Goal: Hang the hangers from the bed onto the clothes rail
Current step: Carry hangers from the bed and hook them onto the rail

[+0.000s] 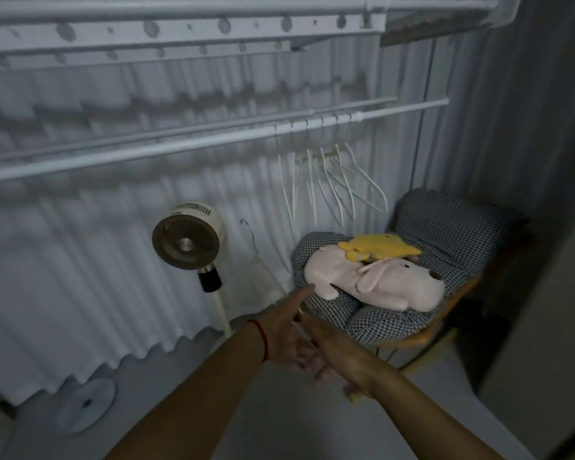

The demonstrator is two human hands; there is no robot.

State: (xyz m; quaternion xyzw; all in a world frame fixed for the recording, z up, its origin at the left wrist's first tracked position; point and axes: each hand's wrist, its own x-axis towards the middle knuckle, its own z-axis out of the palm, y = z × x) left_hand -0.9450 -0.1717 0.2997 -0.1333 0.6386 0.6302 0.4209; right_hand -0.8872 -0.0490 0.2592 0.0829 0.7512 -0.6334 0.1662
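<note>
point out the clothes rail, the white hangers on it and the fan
clothes rail (166, 151): head view, bare stretch of the white bar left of the hangers
white hangers (329, 180): head view, arms of the bunch hanging under the rail
fan (186, 242): head view, centre of its round grille

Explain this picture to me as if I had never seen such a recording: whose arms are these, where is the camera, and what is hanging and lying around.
There is no machine here. A camera worn on a person's head looks forward and down, so the two bare arms rising from the bottom edge are the wearer's own. The left hand, with a red string at its wrist, and the right hand meet low in the middle; blur hides whether they grip anything. Ahead, a white clothes rail carries a cluster of white hangers. Below them a checked cushioned chair holds a pale plush dog with a yellow plush toy on top. A standing fan is at left.
</note>
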